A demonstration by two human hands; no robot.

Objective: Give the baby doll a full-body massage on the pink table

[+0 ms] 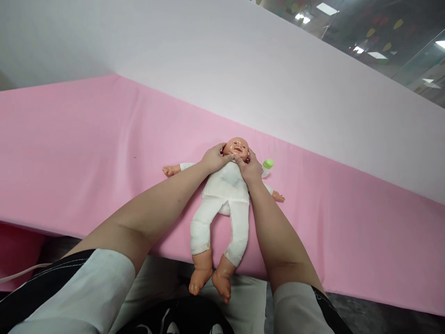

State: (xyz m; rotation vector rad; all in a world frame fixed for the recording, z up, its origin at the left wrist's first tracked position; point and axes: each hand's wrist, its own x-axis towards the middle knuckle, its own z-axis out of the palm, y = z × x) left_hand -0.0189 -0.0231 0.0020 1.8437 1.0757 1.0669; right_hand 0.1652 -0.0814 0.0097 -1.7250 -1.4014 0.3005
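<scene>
A baby doll (227, 181) with a white cloth body lies on its back on the pink padded surface (156, 139). Its plastic head points away from me and its feet hang over the near edge. My left hand (216, 158) is curved around the left side of the doll's head and neck, thumb under the chin. On the other side, my right hand (251, 168) cups the head the same way, its thumb near the left one. The fingertips behind the head are partly hidden. Just right of my right hand is a small white bottle (267, 168) with a green cap.
A white wall (222, 60) rises behind the pink surface, with a glass window (375, 41) at the upper right. A pale cable (24, 273) runs at the lower left. Grey floor shows under the near edge.
</scene>
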